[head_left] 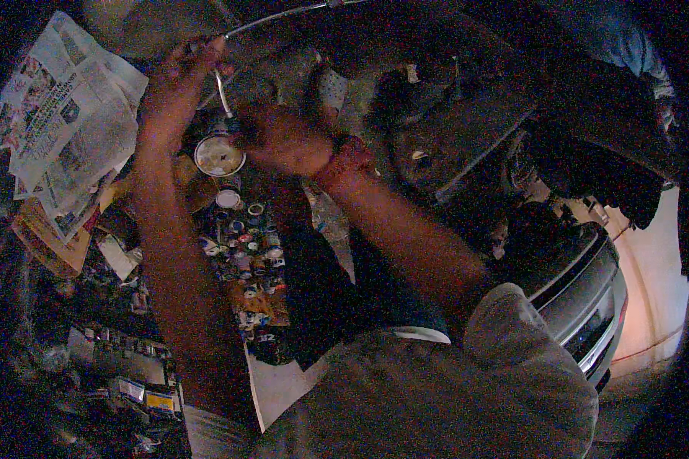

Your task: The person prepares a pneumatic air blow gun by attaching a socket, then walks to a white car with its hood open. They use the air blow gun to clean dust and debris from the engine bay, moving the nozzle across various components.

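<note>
Left grip [199,65] holds shiny rod [223,96] near bold-headlined newspaper [84,141].

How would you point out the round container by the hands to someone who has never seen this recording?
From the newspaper sheets at the picture's upper left, move right to the left hand, then drop below it, beside the right hand. There sits a round container with a pale, mottled top. It is wider than the small round items clustered below it.

Left hand [185,75] holds thin rod [223,95]; right hand [287,142] beside round can [220,157].
</note>
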A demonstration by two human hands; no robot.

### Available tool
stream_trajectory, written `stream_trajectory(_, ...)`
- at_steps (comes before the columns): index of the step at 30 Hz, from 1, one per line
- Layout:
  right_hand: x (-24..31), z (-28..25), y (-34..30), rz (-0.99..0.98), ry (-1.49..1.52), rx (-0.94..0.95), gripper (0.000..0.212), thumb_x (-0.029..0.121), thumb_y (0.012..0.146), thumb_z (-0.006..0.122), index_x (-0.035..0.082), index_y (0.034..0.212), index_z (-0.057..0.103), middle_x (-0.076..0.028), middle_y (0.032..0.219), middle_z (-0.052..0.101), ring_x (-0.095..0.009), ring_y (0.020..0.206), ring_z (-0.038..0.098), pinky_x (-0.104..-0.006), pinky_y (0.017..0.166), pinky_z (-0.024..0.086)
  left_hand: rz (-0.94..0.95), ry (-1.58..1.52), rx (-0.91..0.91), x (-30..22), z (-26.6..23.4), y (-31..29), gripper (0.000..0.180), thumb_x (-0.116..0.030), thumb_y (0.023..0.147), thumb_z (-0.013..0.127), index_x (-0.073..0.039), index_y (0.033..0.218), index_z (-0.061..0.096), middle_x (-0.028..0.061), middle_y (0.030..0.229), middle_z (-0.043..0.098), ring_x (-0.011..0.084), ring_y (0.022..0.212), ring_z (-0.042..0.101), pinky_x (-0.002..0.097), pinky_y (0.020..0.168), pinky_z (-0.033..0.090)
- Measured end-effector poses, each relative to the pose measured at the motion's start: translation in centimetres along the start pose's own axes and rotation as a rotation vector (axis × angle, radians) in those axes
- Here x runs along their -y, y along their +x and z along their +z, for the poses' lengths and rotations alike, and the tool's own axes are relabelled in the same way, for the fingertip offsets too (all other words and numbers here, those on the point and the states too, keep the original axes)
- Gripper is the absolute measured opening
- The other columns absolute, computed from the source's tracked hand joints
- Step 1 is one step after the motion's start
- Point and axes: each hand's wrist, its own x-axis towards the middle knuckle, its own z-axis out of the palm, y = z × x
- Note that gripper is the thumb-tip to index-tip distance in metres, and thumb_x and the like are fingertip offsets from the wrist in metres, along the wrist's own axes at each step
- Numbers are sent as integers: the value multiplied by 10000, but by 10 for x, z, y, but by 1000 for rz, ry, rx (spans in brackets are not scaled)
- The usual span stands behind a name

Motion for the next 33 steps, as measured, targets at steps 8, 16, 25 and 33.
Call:
stream_trajectory(8, 32, -23, 1, 141, 46, 126, 554, 497, 941, 712, 41, 1255, 695, -132, 1145, 737, -296, 1009, 707, -411, 921, 555, -264, -244, -104, 30, 23, 16, 491, -572, 959, 654, -128, 1160, 707, 35, 924, 710, 197, 852, 660, 343, 830, 516)
stream_trajectory(16, 22, -6, -13, -29, 105, 8, 542, 481, 938, 723, 45, 1257, 686, -115, 1141, 737, -265, 954, 705, -401, 846, 562, -103, -150, -19, 3, 7, 13, 506, -578, 956, 655, -103, 1119, 722, 43, 964, 725, 174, 886, 658, 342, 761, 517)
stream_trajectory(25, -12, -8, -1, -17, -10, 102, 485, 478, 936, 727, 57, 1176, 716, -74, 1034, 748, -208, 832, 698, -377, 716, 573, -64, -132, -7, 16, 22, 17, 544, -601, 973, 608, -103, 1156, 725, 57, 1023, 731, 202, 986, 668, 342, 912, 487)
stream_trajectory(33, -20, 1, -19, -154, 26, 49, 488, 418, 957, 684, 18, 1237, 681, -149, 1166, 729, -318, 1010, 710, -450, 947, 550, 12, 69, -127, 3, 15, 3, 575, -608, 972, 597, -89, 1184, 721, 82, 1076, 716, 208, 1040, 654, 357, 960, 482)
